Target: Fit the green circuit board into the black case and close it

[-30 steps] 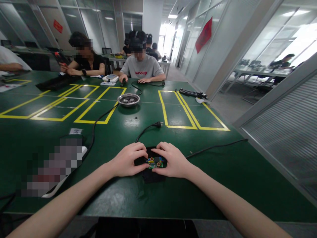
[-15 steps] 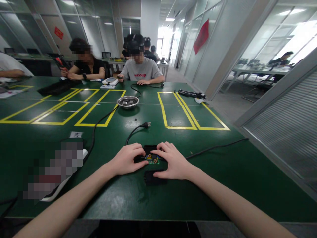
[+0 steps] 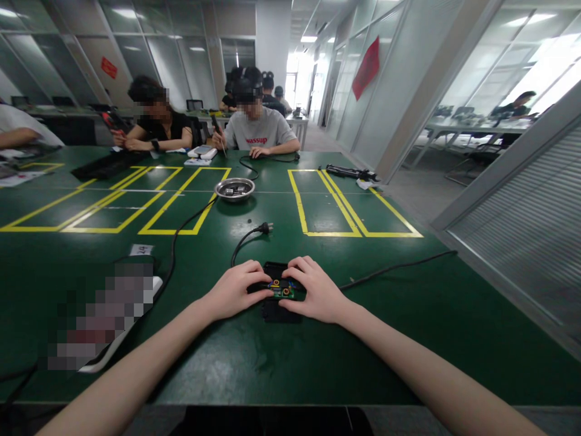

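A small green circuit board (image 3: 282, 291) with copper-ringed coils and coloured wires sits between my hands. My left hand (image 3: 240, 289) is closed, thumb and fingers pinching the board's left end. My right hand (image 3: 318, 292) curls around the right end, its fingertips by the wires and its thumb at the board's near edge, beside the black case half (image 3: 278, 312) in front. Another open black case part (image 3: 275, 267) lies behind the board. Part of the board and its cables is hidden by my fingers.
A black power plug (image 3: 265, 228) on a cord lies beyond my hands. Farther back stands a metal bowl (image 3: 235, 189) holding small metal parts. A white-edged, blurred-out object (image 3: 106, 318) is at left. Another cable (image 3: 399, 268) runs right. People sit across the green table.
The near black case half has slid away from me, up against the board, with my right thumb moving along. Across the table, a person has raised a dark tool.
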Demonstrator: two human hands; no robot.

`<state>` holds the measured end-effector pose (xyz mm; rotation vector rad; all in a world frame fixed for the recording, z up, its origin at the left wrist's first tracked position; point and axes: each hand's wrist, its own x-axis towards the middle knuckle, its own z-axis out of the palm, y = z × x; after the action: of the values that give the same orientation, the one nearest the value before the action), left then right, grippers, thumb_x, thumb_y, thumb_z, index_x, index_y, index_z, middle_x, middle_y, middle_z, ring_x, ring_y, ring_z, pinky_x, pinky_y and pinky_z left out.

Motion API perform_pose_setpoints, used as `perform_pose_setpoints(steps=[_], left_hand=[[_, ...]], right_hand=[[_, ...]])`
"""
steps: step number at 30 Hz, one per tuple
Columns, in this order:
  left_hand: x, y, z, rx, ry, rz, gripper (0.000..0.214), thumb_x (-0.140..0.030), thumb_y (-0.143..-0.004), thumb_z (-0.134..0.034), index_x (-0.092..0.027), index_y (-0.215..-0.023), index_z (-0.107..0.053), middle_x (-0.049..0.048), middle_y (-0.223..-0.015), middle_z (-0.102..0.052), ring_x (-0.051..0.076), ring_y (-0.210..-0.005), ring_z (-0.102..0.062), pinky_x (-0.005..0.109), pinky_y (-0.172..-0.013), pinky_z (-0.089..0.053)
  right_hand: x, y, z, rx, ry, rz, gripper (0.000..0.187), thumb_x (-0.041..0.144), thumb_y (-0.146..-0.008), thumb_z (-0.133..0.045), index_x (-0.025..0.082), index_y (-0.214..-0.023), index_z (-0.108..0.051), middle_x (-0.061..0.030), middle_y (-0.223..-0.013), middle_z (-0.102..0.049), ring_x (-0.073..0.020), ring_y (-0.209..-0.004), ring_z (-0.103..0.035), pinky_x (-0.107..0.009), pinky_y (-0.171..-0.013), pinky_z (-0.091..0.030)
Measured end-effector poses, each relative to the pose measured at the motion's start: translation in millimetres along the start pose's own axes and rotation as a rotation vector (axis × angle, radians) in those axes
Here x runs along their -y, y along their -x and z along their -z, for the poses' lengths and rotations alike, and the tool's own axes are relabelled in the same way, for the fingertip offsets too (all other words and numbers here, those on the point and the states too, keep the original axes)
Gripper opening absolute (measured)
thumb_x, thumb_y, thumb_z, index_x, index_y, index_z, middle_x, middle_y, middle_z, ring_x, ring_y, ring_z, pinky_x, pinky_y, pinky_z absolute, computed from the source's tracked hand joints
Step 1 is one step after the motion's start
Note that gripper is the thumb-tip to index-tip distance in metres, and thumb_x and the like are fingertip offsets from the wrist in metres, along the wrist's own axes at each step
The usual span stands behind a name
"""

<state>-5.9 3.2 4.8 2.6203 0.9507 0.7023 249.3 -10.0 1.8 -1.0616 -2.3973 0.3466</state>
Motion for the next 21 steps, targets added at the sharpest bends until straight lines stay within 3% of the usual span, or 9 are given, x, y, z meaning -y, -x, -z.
perform_pose_setpoints(steps=[7,13,17,21], left_hand=[[1.2,0.5,3.0,0.018,0.028,-0.016,0.02,-0.034,-0.103,-0.065,-0.019,-0.107,-0.076,0.0064,-0.099,-0.07,0.019,-0.09,-0.068,0.027,-0.076,-0.054],[0.0,1.7,4.9,0.04,0.038,-0.04,0.02,-0.031,-0.105,-0.061,-0.019,-0.103,-0.076,0.0051,-0.094,-0.07,0.018,-0.087,-0.068,0.026,-0.075,-0.052],[-1.6,1.7,5.4,0.046,0.079,-0.042,0.022,-0.03,-0.107,-0.057,-0.018,-0.103,-0.075,0.0047,-0.093,-0.069,0.016,-0.083,-0.068,0.024,-0.072,-0.051],[-2.8,1.4,5.5,0.002,0.104,-0.04,0.023,-0.03,-0.108,-0.054,-0.017,-0.107,-0.073,0.0052,-0.094,-0.069,0.016,-0.081,-0.069,0.024,-0.071,-0.052]], right_hand=[[-5.4,0.4,4.4,0.01,-0.048,0.036,0.045,0.038,-0.077,-0.091,0.019,-0.111,-0.068,-0.0109,-0.119,-0.065,-0.0296,-0.112,-0.058,-0.048,-0.097,-0.052],[-8.3,0.4,3.1,-0.019,-0.046,0.085,0.055,0.05,-0.077,-0.09,0.02,-0.117,-0.068,-0.0118,-0.12,-0.066,-0.0294,-0.109,-0.062,-0.047,-0.094,-0.053],[-9.7,2.2,9.9,-0.098,-0.081,0.08,0.033,0.034,-0.087,-0.079,0.019,-0.113,-0.066,-0.0127,-0.121,-0.062,-0.0255,-0.108,-0.063,-0.039,-0.091,-0.054],[-19.3,4.7,22.2,0.012,-0.047,0.138,0.011,0.022,-0.086,-0.074,0.02,-0.093,-0.065,-0.0071,-0.101,-0.066,-0.0208,-0.09,-0.065,-0.031,-0.078,-0.052]])
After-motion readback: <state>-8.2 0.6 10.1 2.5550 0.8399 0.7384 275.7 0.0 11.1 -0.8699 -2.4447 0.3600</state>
